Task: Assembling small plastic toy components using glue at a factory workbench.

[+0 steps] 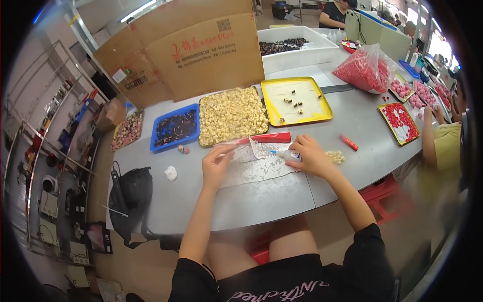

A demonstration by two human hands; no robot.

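Note:
My right hand [311, 157] grips a small white squeeze bottle [293, 156] with a thin blue tip. The bottle lies nearly level, its tip aimed left over a worn white sheet [261, 173] covered in clear dried smears. At the sheet's left, my left hand [216, 165] is raised with fingers and thumb brought close together; whatever they pinch is too small to make out. A red strip [271, 137] lies along the sheet's far edge. Just beyond it stand a tray of cream-coloured small pieces [234, 116] and a yellow tray [326, 115] with several dark-and-gold pieces.
At the left are a blue tray [155, 146], a crumpled white tissue [171, 173] and a black bag [137, 196]. Right of me lie a red tube [349, 143] and cream pieces [335, 157]. Cardboard [206, 60] rises behind. A co-worker's arm [428, 136] shows at the far right.

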